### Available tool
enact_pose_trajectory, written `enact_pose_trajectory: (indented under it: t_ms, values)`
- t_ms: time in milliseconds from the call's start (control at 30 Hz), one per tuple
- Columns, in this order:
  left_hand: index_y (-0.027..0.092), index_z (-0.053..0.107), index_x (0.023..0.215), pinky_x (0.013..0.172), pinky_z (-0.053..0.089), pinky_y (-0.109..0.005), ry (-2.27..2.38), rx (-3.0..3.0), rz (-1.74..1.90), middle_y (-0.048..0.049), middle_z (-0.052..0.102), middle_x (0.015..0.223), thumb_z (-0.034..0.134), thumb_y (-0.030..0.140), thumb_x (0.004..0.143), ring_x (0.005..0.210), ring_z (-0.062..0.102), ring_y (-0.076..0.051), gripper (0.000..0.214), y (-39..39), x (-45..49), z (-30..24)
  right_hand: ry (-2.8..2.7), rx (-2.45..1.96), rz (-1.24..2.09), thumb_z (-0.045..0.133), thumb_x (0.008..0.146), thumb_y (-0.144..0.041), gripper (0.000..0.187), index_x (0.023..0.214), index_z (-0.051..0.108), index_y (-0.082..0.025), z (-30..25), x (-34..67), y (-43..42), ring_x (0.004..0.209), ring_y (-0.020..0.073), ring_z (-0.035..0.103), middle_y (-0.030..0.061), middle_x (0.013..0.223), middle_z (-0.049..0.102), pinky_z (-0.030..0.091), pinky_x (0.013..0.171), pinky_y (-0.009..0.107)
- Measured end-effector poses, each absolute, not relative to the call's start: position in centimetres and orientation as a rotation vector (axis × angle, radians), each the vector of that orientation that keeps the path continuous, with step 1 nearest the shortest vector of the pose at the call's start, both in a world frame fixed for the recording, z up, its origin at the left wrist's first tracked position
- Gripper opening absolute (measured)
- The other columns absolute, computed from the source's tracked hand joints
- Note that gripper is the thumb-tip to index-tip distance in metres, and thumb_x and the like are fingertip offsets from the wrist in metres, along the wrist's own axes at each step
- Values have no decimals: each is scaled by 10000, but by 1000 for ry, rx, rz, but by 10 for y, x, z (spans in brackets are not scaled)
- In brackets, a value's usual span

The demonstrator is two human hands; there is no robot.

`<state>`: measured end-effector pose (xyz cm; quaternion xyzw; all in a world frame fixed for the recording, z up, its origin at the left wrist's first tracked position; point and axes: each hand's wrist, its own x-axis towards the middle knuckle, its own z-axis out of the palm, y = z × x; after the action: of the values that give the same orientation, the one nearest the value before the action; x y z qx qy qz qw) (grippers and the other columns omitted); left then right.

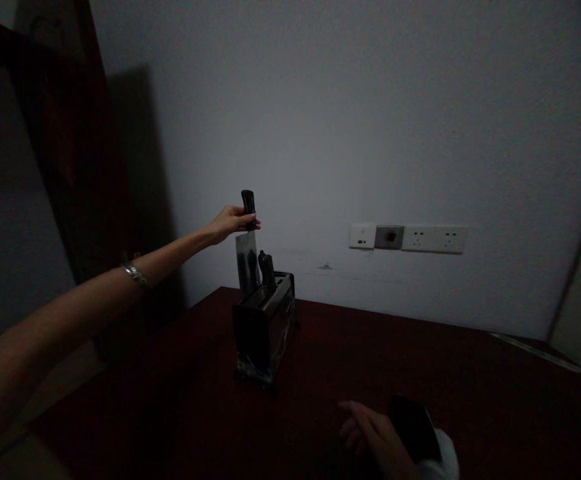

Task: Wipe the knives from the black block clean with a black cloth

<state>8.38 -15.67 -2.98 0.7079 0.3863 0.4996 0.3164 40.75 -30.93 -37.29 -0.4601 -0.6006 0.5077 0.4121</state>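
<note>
My left hand (234,220) is closed round the black handle of a cleaver (246,257), high on the left side of the table. The cleaver stands upright with its broad blade partly down in a dark knife block (270,320). Beside the blade, black knife handles (267,270) stick up from the same block. Low in the view, my right hand (368,430) is over the table, its index finger stretched out and the others loosely bent. Nothing shows in its fingers. A dark flat-faced object (414,423) of a kind I cannot make out is right beside it.
The dark red table (360,353) runs back to a grey wall (320,133). Wall sockets and switches (408,237) are set above its rear edge. A pale object (449,450) lies near the dark one. A dark wooden frame (100,133) stands at the left.
</note>
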Motion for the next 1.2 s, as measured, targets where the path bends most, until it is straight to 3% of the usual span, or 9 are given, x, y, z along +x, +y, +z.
enact_pose_trajectory:
  t_ms: [933,1200]
  values:
    - [87,606,916,796,461,-313,1061,1853,1280,-143,661,931,646,251,725,837,637,-191,254,-167,87,-57,-1555,-1123,1261,370,674,-754,750,957,634,-113,-377,409,-310,567,192,608,106,689,664,456,508,298]
    - [49,567,1008,854,436,-364,1083,1820,1277,-139,655,923,620,231,743,835,634,-190,326,-170,86,-72,-1563,-1117,1241,374,667,-758,754,938,642,-107,-374,408,-311,552,190,604,105,669,659,449,500,295]
